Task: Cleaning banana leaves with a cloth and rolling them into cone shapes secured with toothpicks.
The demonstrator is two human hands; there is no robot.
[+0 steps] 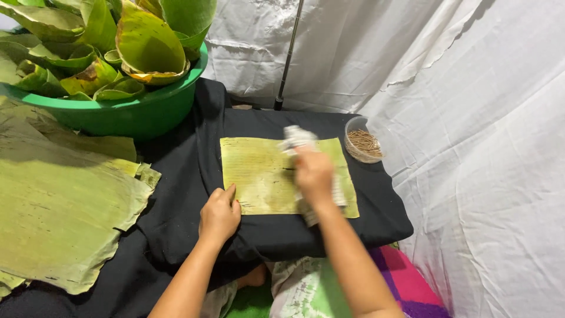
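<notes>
No packages, labels, signs or screens

Bare black cloth (194, 176) lies open left of the leaf (259, 176), hemmed by the green basin (135, 115) and stick bowl (363, 141).
</notes>
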